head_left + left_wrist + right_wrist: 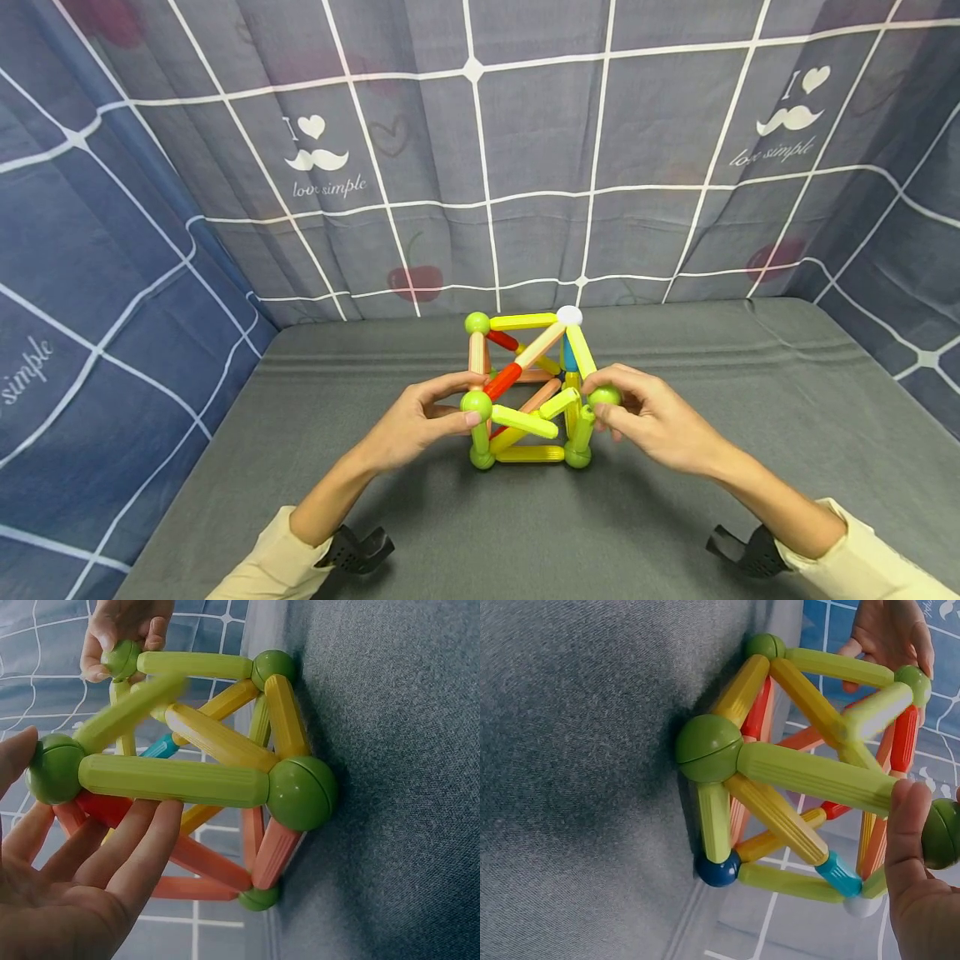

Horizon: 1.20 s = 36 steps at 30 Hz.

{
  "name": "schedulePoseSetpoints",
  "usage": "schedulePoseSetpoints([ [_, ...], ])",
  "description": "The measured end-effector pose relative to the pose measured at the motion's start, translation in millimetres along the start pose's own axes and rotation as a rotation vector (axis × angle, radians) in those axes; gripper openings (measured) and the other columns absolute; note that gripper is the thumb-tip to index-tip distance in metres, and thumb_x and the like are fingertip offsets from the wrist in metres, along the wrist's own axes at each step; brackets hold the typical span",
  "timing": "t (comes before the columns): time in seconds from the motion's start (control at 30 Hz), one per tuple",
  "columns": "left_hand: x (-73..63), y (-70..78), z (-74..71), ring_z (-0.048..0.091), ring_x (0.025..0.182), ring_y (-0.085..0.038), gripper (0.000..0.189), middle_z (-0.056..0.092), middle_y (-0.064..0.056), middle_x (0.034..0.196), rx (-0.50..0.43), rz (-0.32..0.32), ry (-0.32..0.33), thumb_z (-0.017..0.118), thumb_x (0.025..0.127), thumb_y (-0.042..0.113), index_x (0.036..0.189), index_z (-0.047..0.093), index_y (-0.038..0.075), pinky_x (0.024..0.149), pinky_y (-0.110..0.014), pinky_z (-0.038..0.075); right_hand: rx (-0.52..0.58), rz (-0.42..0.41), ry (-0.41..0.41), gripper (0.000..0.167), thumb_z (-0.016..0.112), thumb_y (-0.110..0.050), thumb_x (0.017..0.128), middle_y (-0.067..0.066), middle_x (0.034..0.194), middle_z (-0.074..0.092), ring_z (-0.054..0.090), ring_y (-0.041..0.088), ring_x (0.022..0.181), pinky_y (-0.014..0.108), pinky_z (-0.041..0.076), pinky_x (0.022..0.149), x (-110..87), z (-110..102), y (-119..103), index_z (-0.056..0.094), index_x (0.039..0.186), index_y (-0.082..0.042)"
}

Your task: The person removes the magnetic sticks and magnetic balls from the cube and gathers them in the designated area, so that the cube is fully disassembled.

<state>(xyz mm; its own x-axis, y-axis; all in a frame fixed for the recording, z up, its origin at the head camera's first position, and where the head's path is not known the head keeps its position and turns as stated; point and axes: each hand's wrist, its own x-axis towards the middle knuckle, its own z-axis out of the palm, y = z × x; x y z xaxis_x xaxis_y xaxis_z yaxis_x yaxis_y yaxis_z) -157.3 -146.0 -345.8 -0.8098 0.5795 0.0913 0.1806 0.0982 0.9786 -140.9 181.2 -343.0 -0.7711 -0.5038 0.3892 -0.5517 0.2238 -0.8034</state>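
A frame of toy magnetic building rods and balls [530,454] stands on the grey surface. My left hand [408,423] pinches its upper front-left green ball [476,405] between thumb and fingers. At the upper front-right, my right hand [660,421] grips another green ball [604,398]. From the left ball a yellow-green rod [525,421] sticks out, its far end apart from the right ball; it looks blurred in both wrist views. A yellow diagonal rod [217,735] rises from a lower front green ball. In the right wrist view, fingers [909,825] touch the upright green rod [817,776].
A white ball [569,317] and a green ball [477,323] top the frame's back corners. Behind hangs a checked curtain [540,158], which also runs along both sides. Black wrist mounts [360,550] sit at both cuffs.
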Motion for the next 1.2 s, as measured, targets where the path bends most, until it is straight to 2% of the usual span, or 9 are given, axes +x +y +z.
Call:
schedulePoseSetpoints([
  [0.17,-0.3,-0.1,0.0,0.064,0.109,-0.031,0.048,0.051,-0.011,0.142,0.004,-0.013,-0.001,0.068,0.095,0.015,0.141,0.053,0.011,0.09,-0.043,0.055,0.046,0.018,-0.006,0.018,0.056,0.008,0.095,0.01,0.083,0.065,0.064,0.017,0.065,0.033,0.055,0.054,-0.3,-2,0,0.06,0.112,0.003],
  [0.3,-0.2,-0.2,0.2,0.064,0.111,-0.031,0.048,0.051,-0.01,0.142,0.0,-0.018,-0.001,0.068,0.095,0.015,0.141,0.053,0.011,0.09,-0.044,0.055,0.068,0.028,-0.001,0.02,0.056,0.008,0.095,0.012,0.08,0.066,0.065,0.017,0.067,0.032,0.055,0.055,-2.5,-3,-2,0.06,0.114,0.004],
  [0.5,-0.5,-0.5,-0.2,0.064,0.11,-0.032,0.048,0.051,-0.012,0.142,0.005,-0.015,-0.001,0.068,0.095,0.015,0.141,0.053,0.011,0.09,-0.042,0.055,0.065,0.002,0.018,0.024,0.058,0.007,0.094,0.011,0.087,0.066,0.066,0.016,0.071,0.033,0.057,0.056,-6.8,-5,-5,0.062,0.116,-0.001],
  [0.77,-0.2,-1.3,-0.9,0.063,0.111,-0.034,0.049,0.05,-0.012,0.143,-0.007,-0.02,-0.004,0.068,0.095,0.015,0.141,0.053,0.011,0.092,-0.053,0.052,0.037,-0.018,0.056,0.029,0.062,0.009,0.092,0.003,0.091,0.065,0.065,0.015,0.073,0.032,0.057,0.057,-12.0,-11,-6,0.063,0.119,-0.001],
  [0.87,-0.2,-1.6,-1.2,0.063,0.111,-0.034,0.049,0.05,-0.012,0.143,-0.003,-0.02,-0.006,0.068,0.095,0.015,0.141,0.053,0.01,0.092,-0.052,0.053,0.007,-0.003,0.084,0.031,0.065,0.007,0.091,0.003,0.092,0.064,0.063,0.014,0.07,0.028,0.055,0.057,-14.2,-15,-4,0.064,0.12,-0.003],
  [1.0,0.5,-1.7,-1.3,0.063,0.111,-0.033,0.049,0.05,-0.011,0.143,0.002,-0.024,-0.007,0.068,0.095,0.015,0.142,0.052,0.01,0.091,-0.048,0.054,-0.065,0.035,0.155,0.038,0.069,0.005,0.088,0.006,0.097,0.065,0.062,0.011,0.074,0.022,0.053,0.06,-16.8,-22,2,0.063,0.125,-0.006],
  [1.07,0.6,-1.8,-1.7,0.063,0.111,-0.033,0.05,0.05,-0.011,0.143,0.009,-0.022,-0.008,0.068,0.095,0.015,0.142,0.052,0.01,0.091,-0.047,0.054,-0.091,0.063,0.188,0.041,0.071,0.004,0.087,0.009,0.101,0.065,0.064,0.011,0.079,0.021,0.054,0.064,-16.9,-26,7,0.061,0.126,-0.003],
  [1.2,1.1,-0.7,-2.4,0.063,0.109,-0.033,0.051,0.049,-0.01,0.143,0.028,-0.019,-0.006,0.068,0.095,0.016,0.143,0.052,0.01,0.089,-0.041,0.056,-0.118,0.183,0.215,0.037,0.073,-0.003,0.089,0.016,0.108,0.066,0.067,0.01,0.086,0.022,0.056,0.067,-15.3,-37,27,0.057,0.122,0.003],
])
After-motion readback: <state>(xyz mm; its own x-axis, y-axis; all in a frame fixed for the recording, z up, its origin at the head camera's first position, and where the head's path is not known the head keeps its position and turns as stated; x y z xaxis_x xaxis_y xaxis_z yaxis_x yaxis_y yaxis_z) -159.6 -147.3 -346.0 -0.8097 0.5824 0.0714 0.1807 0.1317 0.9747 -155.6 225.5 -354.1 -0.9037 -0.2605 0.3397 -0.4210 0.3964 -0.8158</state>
